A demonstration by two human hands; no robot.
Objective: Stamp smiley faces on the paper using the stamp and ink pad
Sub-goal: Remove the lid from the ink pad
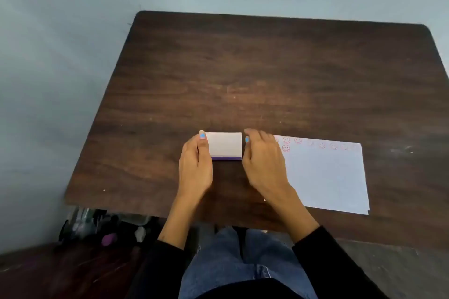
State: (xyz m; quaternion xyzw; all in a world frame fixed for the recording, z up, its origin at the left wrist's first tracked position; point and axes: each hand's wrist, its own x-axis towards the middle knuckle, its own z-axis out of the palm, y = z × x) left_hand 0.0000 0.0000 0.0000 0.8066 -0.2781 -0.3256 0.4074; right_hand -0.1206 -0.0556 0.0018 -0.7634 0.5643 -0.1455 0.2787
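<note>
A closed ink pad (224,145), white lid over a purple base, lies on the dark wooden table (243,75) near its front edge. My left hand (195,165) grips its left side, thumb along the edge. My right hand (263,160) rests against its right side, fingers curled over the far corner. Whether this hand holds anything is hidden. To the right lies a white paper (325,177) with a row of red smiley faces (286,140) along its top edge and one more below the row. No stamp is visible.
Wide bare tabletop stretches behind the ink pad. Blurred dark items and a purple object (109,238) sit on the floor under the table's left front corner. My knees in blue jeans (238,262) are below the table edge.
</note>
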